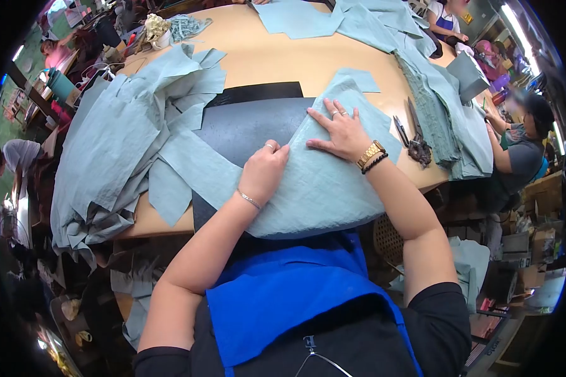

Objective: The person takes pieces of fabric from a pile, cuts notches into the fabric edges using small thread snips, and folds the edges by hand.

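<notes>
A pale blue-green fabric piece lies over a dark grey board on the table in front of me. My left hand is closed at the left edge of this fabric, its fingers pinched together on the edge. Flat on the upper part of the same piece rests my right hand, fingers spread, with a gold watch at the wrist. A strip of similar fabric runs from under my left forearm toward a large heap of fabric pieces at the left.
Black-handled scissors lie on the tan table right of my hands. Stacked fabric lines the table's right edge, and more fabric lies at the far side. A co-worker sits at the right.
</notes>
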